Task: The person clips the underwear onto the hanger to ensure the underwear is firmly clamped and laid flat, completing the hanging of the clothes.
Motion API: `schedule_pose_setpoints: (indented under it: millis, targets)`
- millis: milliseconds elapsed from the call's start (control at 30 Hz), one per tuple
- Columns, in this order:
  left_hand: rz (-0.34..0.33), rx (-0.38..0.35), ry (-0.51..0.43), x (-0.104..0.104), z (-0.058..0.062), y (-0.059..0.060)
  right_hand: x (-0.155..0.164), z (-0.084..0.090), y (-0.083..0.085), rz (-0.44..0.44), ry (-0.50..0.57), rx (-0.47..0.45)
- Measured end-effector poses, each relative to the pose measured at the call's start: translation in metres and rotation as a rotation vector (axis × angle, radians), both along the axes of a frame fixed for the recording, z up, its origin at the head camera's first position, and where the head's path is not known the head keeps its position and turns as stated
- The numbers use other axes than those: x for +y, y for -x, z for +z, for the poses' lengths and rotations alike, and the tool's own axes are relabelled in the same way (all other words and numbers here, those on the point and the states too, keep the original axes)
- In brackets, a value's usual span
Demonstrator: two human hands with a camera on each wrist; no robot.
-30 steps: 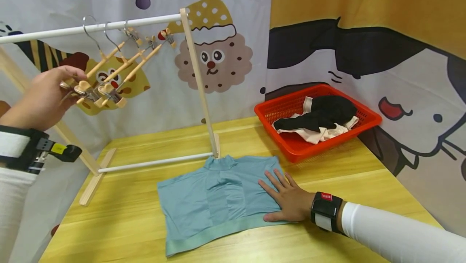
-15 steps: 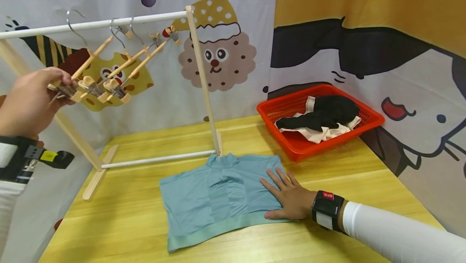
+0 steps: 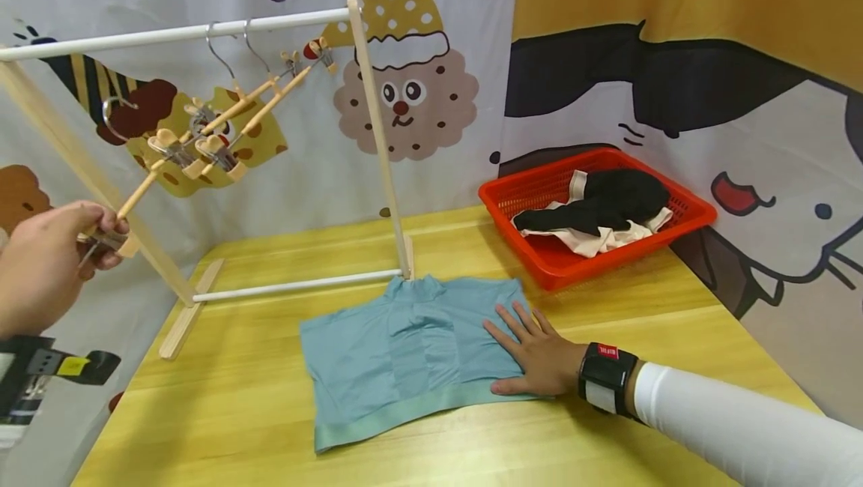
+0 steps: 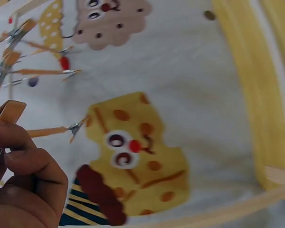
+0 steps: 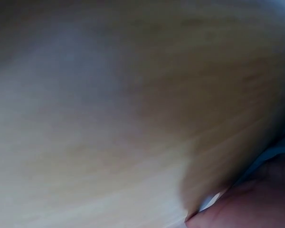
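My left hand (image 3: 94, 236) pinches the clip end of a wooden clip hanger (image 3: 144, 183), which is off the rail with its metal hook (image 3: 111, 109) hanging free. In the left wrist view the left hand (image 4: 12, 156) curls round the hanger's wooden clip (image 4: 9, 111). My right hand (image 3: 522, 341) lies flat, fingers straight, on the right side of a teal garment (image 3: 404, 356) spread on the yellow table (image 3: 222, 412). The right wrist view is blurred, showing table, a strip of the teal garment (image 5: 280, 147) and part of the right hand (image 5: 247, 211).
A wooden rack with a white rail (image 3: 168, 34) stands at the back left, with two more clip hangers (image 3: 256, 101) on it. A red basket (image 3: 694, 210) holding black and beige clothes (image 3: 600, 210) sits at the back right. Printed cloth walls surround the table.
My left hand has lifted one hanger off the rail and carried it down and to the left. The right hand has stayed flat on the teal garment.
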State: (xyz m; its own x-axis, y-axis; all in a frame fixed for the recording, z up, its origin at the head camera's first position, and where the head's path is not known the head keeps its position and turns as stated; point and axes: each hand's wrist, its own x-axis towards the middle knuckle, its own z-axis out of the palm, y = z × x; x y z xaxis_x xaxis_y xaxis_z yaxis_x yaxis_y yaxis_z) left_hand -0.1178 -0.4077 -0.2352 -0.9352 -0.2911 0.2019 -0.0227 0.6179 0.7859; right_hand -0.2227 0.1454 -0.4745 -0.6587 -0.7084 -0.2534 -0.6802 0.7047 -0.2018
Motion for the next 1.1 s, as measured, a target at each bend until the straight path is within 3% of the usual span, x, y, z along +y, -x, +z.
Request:
schedule_pose_setpoints:
  millis: [133, 233, 333, 467, 600, 733, 933, 1000, 1100]
  targets:
    - [-0.053, -0.081, 0.165, -0.001, -0.039, -0.012, -0.001, 0.002, 0.003, -0.004, -0.016, -0.003]
    - [-0.102, -0.157, 0.193, 0.002, -0.067, -0.020, -0.001, 0.003, 0.004, -0.007, -0.018, -0.011]
    - [-0.157, -0.242, 0.209, 0.013, -0.087, -0.026, -0.001, -0.001, 0.005, -0.012, -0.012, -0.012]
    - [-0.254, -0.264, 0.284, 0.037, -0.106, -0.035, 0.000, -0.003, 0.005, -0.005, -0.006, -0.008]
    - [-0.382, -0.220, 0.329, 0.062, -0.121, -0.042, 0.000, 0.006, 0.002, 0.006, 0.009, -0.006]
    - [-0.496, -0.182, 0.340, 0.093, -0.125, -0.047, 0.000, 0.009, 0.002, 0.003, 0.010, 0.006]
    - [-0.640, -0.027, 0.460, 0.141, -0.130, -0.044, -0.001, 0.009, 0.003, -0.027, 0.004, 0.001]
    - [-0.690, 0.037, 0.512, 0.155, -0.132, -0.041, -0.003, 0.014, 0.003, -0.061, 0.068, -0.007]
    - [-0.743, 0.159, 0.599, 0.171, -0.137, -0.034, -0.008, 0.029, 0.005, -0.200, 0.274, -0.059]
